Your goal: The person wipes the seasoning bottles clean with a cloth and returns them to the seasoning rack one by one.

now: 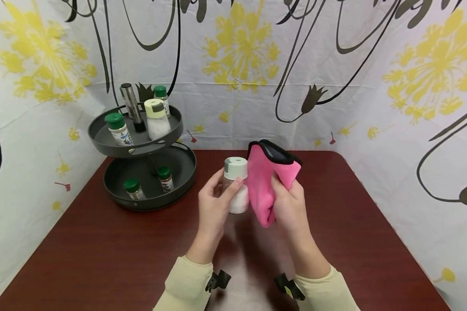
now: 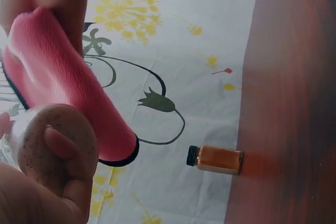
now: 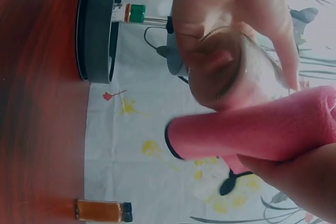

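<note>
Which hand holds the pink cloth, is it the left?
No, in the head view the right hand holds the pink cloth.

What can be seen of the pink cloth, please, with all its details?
The pink cloth looks soft and fuzzy, with a black border along its edge. It is folded and held up above the table by the right hand, whose thumb and fingers grip it. It is just beside the jar in the left hand; whether the two touch is hard to tell.
</note>
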Motion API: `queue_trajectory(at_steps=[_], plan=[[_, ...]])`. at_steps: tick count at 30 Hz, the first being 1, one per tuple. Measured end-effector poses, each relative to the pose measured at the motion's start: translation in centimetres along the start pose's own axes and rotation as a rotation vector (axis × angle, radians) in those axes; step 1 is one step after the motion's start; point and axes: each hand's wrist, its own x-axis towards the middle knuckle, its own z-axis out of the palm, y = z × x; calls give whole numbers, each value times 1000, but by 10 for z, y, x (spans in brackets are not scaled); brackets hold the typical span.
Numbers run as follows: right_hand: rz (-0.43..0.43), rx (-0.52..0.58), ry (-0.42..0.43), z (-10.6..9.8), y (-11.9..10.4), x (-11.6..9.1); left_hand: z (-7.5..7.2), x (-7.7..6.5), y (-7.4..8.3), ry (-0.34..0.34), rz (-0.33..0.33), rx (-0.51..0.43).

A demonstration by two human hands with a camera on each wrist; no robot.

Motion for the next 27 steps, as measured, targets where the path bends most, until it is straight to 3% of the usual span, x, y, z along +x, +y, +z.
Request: queue_trajectory(at_steps=[3,9,12,16,20,24,27], plan=[[-74,-55,2,4,1,-2,2,-1,0,-13,9,7],[-216,-85,-136,18,11,-10,6,-2,1,-8,14,4],[-250,-114,-171,24,21,-15,7,0,3,-6,22,3],[-255,-191,-154,29,34,-21,5,2,5,-8,27,-14],[-205,-253,-145,30,42,-23,2,5,6,11,25,9],[-28,-288,-128,26,44,-19,-1,6,6,40,15,14],[109,-254,-95,20,40,-10,-2,6,6,42,12,-9]])
